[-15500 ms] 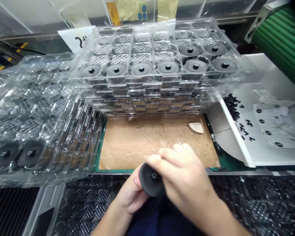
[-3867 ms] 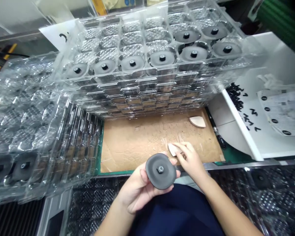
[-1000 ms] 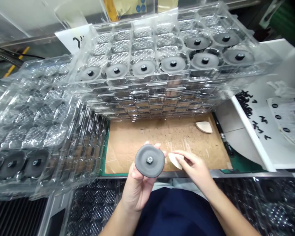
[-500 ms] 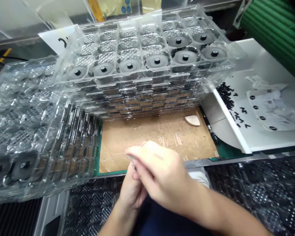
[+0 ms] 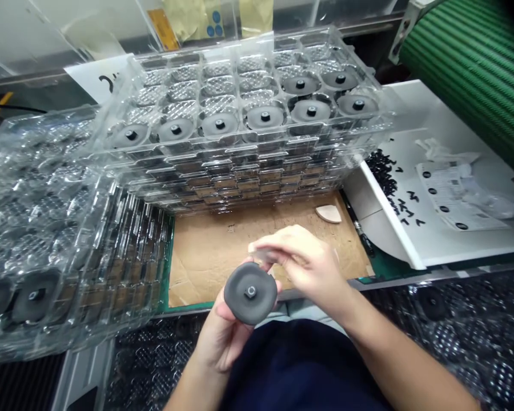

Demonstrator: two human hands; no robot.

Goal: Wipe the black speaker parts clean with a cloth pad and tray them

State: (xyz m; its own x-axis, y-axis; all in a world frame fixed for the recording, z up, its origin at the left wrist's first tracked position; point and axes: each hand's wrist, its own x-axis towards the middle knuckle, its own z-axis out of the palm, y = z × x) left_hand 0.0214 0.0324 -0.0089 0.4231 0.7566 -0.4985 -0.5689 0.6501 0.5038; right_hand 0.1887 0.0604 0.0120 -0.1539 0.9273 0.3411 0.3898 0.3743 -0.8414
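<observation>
My left hand grips a dark grey rounded disc with a small black knob at its centre; the knob side faces up toward me. Just above the disc's far edge is my right hand, its fingers bent together. Something pale and blurred shows at those fingertips, too smeared to name. Similar discs sit knob-up in pockets of the clear plastic tray on top of the stack ahead, along the near row and at the right end.
Cardboard covers the bench under my hands, with a pale wedge-shaped piece on it. At right, a white tray carries small black parts and a printed bag. A green ribbed roller stands beyond. More clear trays are stacked left.
My hands were closed together with the disc hidden. Now the right hand has lifted away to the right, and the disc shows in my left hand. The view has shifted slightly.
</observation>
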